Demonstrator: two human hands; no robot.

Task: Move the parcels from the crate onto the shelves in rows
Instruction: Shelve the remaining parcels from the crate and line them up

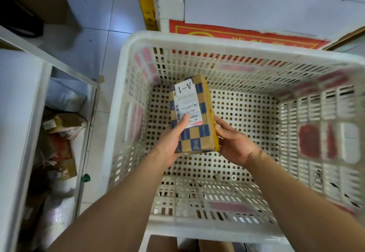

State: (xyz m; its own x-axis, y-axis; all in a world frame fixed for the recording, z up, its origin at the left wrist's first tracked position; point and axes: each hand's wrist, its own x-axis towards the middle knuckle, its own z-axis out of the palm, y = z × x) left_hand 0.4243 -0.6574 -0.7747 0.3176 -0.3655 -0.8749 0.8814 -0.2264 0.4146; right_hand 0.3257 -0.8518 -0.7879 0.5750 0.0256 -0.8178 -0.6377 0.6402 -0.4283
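A white perforated plastic crate (126, 86) fills the middle of the head view. Inside it I hold one parcel (199, 131), a brown box with a blue checker pattern and a white label reading "A-1". My left hand (170, 143) grips its near left side with the thumb on the label. My right hand (235, 143) clasps its right edge. The parcel is lifted a little above the crate floor, tilted lengthwise away from me. No other parcel shows in the crate.
White metal shelves (23, 86) stand at the left, with boxes and white bags (59, 125) on the lower levels. A white board with black writing (276, 1) and a red sign lie beyond the crate. Tiled floor (102, 15) lies far left.
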